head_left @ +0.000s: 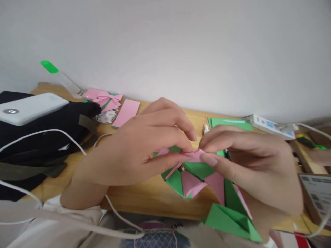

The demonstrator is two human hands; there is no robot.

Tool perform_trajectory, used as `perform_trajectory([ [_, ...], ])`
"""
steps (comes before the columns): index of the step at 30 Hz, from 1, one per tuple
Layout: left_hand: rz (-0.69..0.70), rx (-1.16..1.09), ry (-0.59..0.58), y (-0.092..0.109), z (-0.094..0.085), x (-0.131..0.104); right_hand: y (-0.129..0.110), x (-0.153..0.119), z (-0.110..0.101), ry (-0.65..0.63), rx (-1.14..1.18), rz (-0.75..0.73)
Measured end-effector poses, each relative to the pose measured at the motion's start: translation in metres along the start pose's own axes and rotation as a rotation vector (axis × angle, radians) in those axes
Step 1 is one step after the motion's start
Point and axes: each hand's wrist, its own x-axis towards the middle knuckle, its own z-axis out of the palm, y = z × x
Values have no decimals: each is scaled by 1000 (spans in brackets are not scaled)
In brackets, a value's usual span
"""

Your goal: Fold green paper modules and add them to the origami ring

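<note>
A folded paper piece [199, 168] in pink and green, made of several joined sections, is held up over the desk. My left hand [134, 148] pinches its pink top edge between thumb and index finger, the other fingers raised. Just to the right, my right hand [248, 162] grips the same pink strip, with the thumb in front and the fingers behind. A green folded section [230, 222] hangs at the lower right, below my right hand. Both hands partly hide the paper.
On the wooden desk [155, 199] lie pink folded papers [108, 100], a pink sheet [126, 113], a small dish [106, 116] of white scraps and green sheets [230, 124]. A power strip [271, 126] is at right. Left, a white power bank [33, 107] rests on black cloth [51, 144]; white cables [62, 132] cross there.
</note>
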Motion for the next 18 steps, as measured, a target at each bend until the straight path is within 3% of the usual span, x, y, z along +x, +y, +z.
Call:
perform_trajectory([
  [4,44,-26,3,-11,6,0,13,9,-6,-92,112,18],
  [9,129,-36,-10,-16,11,1,39,21,-18,-409,343,41],
  [13,41,16,-55,-7,10,8,51,23,-27,-452,350,86],
  [18,33,38,-133,0,10,14,57,20,-37,-464,245,108],
])
